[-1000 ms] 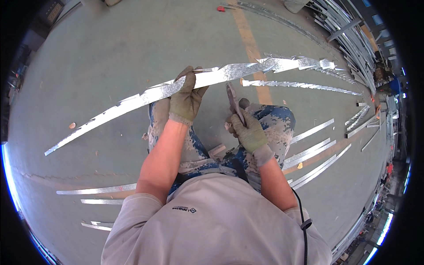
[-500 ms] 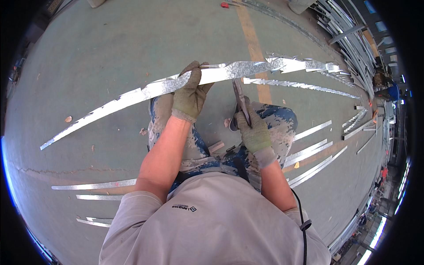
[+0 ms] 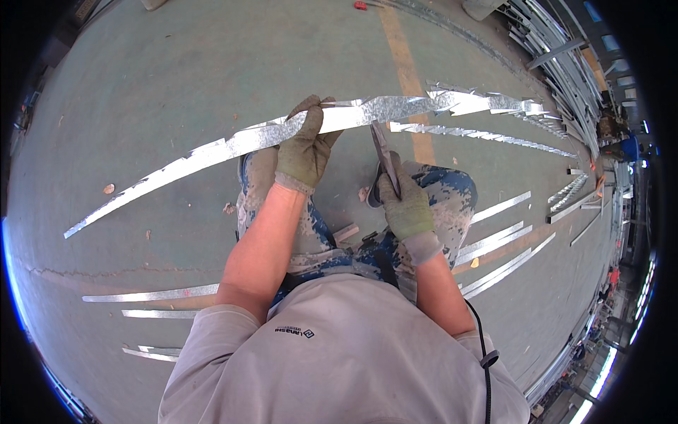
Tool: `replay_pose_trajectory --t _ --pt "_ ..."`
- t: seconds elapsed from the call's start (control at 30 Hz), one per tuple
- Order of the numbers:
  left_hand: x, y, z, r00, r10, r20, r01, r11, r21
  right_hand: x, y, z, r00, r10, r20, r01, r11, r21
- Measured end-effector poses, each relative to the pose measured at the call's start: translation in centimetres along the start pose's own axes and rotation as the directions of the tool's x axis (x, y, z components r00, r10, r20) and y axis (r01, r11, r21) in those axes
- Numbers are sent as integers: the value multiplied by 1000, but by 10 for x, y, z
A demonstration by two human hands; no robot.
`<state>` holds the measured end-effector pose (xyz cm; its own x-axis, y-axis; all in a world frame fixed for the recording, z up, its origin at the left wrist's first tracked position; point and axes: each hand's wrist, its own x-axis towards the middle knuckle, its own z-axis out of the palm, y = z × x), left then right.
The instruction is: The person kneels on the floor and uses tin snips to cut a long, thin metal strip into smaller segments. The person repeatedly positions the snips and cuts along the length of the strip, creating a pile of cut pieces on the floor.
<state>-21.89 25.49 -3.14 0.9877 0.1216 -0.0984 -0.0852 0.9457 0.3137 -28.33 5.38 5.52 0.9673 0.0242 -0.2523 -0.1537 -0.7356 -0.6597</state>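
Note:
A long, shiny sheet-metal strip (image 3: 261,138) with notches and small bent tabs along its edges crosses in front of my knees. My left hand (image 3: 305,152), in a greenish work glove, is closed around the strip near its middle, thumb on the near face. In the gloved right hand (image 3: 408,210) is a dark metal tool that looks like tin snips (image 3: 384,157). The tips of the snips point up toward the strip's lower edge, just short of it. Whether their jaws are apart I cannot make out. The handles are mostly hidden by the glove.
A narrow notched strip (image 3: 484,136) lies on the floor at the right. Flat strips (image 3: 494,242) lie right of my knee, and more strips (image 3: 152,295) at the lower left. A pile of long metal profiles (image 3: 554,78) is at the far right. A yellow line (image 3: 399,53) crosses the floor.
The snips in my right hand have moved up very slightly. The left hand and the strip are almost unchanged.

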Motion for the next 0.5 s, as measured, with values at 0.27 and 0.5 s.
replay_pose_trajectory --t 0.27,0.5 --pt "1 0 0 1000 0 0 0 1000 28 0 -10 -3 994 76 83 -83 993 81" --pt "1 0 -1 1000 5 28 -5 1000 27 5 5 6 1000 20 9 -21 999 31"
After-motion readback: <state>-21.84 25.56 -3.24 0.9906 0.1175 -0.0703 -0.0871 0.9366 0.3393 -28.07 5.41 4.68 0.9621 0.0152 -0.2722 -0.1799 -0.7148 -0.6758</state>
